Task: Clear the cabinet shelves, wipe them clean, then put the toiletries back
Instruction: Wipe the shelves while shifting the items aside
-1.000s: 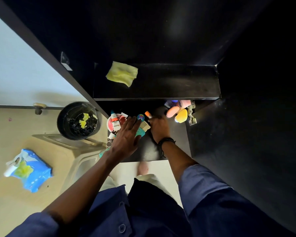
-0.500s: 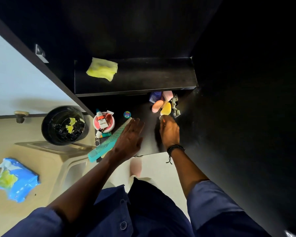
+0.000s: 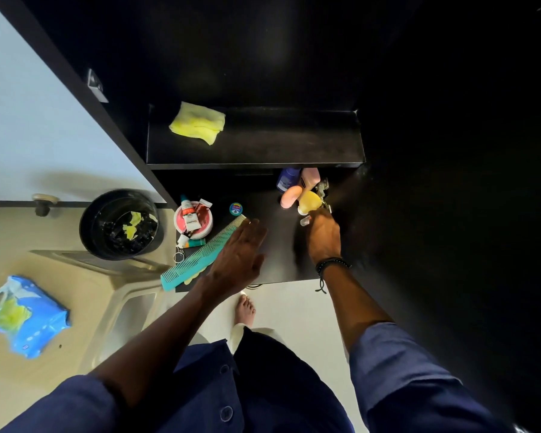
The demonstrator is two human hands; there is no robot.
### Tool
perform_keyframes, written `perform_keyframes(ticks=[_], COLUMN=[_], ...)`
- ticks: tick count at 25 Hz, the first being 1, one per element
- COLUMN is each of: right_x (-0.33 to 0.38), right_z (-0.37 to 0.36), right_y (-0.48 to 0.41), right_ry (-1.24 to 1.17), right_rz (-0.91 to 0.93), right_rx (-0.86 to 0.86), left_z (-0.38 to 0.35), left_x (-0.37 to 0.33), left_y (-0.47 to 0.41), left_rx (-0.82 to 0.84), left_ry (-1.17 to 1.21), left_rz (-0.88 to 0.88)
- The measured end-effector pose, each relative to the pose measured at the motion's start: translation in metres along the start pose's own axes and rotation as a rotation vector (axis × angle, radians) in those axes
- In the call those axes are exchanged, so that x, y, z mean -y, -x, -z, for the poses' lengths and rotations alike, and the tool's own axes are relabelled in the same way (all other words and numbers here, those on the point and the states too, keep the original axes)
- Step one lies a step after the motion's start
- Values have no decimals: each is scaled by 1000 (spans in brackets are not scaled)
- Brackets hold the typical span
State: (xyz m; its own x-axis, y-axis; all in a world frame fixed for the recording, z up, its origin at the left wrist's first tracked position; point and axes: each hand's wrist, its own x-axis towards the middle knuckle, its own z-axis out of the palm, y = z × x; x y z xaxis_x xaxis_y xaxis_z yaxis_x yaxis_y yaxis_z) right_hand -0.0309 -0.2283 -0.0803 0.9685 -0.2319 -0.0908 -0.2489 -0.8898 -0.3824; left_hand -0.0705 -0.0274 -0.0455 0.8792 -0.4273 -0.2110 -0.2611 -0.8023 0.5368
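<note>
as i look from the left side to the right, i first see the teal comb [image 3: 204,255] lying slanted on the lower shelf [image 3: 281,270], with its handle end over the front edge. my left hand [image 3: 238,258] lies flat on it with the fingers spread, pressing and not gripping. i judge the comb to be light, stiff and a bit slippery on this dark board, so i would take it by the solid spine, not by the thin teeth. just beside it stand the round red tin [image 3: 194,219] with a small tube on top and a little round pot [image 3: 236,208]. higher, the yellow cloth [image 3: 198,122] rests soft and loose on the upper shelf [image 3: 294,145], which is otherwise bare. on the right, my right hand [image 3: 324,236] is closed around a small item with a pale cap, but i cannot tell what it is. it touches the group of bottles [image 3: 299,190] in the corner. these look smooth and easy to tip, so i would hold each around its middle.
</note>
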Motion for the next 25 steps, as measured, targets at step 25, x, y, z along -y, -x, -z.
perform_keyframes(ticks=[25], right_x=[55], right_z=[-23], right_y=[54], right_ry=[-85], right_rz=[166], right_rx=[232], left_z=[-2], left_x=[36], left_y=[23], left_rx=[-1], left_ry=[56], left_rz=[242])
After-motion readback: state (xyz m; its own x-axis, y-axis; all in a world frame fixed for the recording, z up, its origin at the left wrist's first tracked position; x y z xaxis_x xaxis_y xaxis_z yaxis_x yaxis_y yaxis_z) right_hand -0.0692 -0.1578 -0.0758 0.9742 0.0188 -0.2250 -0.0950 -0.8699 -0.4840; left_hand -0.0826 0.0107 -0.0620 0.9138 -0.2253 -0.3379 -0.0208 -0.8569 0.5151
